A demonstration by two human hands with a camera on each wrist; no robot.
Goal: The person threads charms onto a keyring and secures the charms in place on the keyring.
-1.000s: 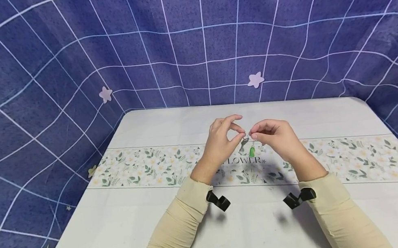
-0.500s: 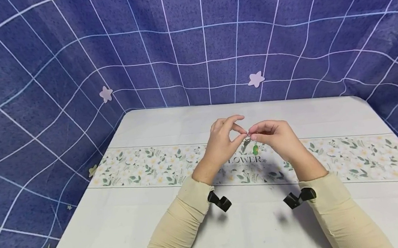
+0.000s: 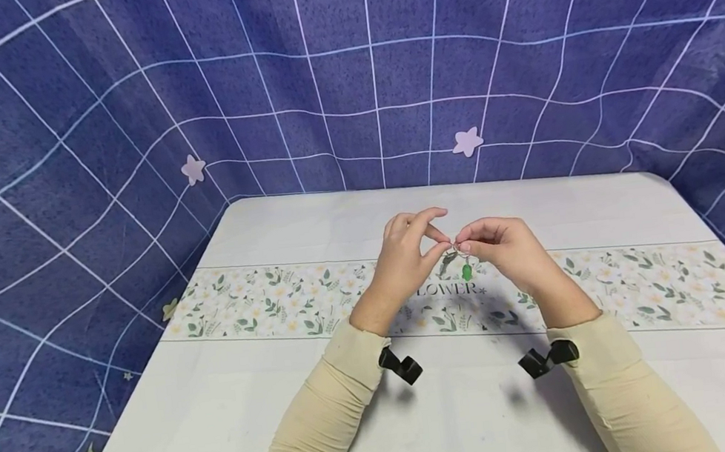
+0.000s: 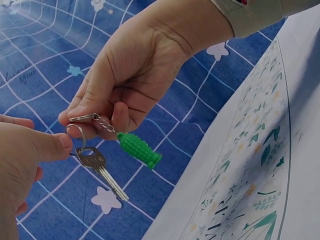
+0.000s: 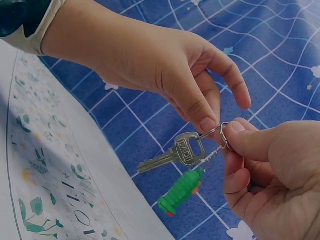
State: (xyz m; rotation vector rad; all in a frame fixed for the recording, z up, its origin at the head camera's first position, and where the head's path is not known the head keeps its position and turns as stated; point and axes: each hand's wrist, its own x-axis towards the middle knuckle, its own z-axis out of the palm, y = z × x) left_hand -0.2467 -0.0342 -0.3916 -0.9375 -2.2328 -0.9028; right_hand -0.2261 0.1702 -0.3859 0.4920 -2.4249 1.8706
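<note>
My left hand (image 3: 403, 262) pinches a thin metal key ring (image 5: 209, 131) between thumb and index finger, its other fingers raised. A silver key (image 5: 187, 150) hangs from that ring. Opposite, my right hand (image 3: 506, 247) pinches a metal split ring (image 5: 223, 135) by thumb and fingertips. From this second ring a short chain (image 4: 105, 123) carries a green knobbly keychain charm (image 4: 139, 150). In both wrist views the two rings meet between the fingertips; whether one is threaded through the other I cannot tell. Key and charm dangle above the table.
Beneath the hands is a white tablecloth (image 3: 235, 404) with a floral band (image 3: 291, 305) and printed lettering. A blue curtain (image 3: 346, 79) with a white grid and stars encloses the table's back and left. Black wrist mounts (image 3: 400, 365) sit at both cuffs.
Both hands stay almost in place, the left having shifted slightly right. The green charm has swung a little right and turned on its chain. The rings are still pinched.
</note>
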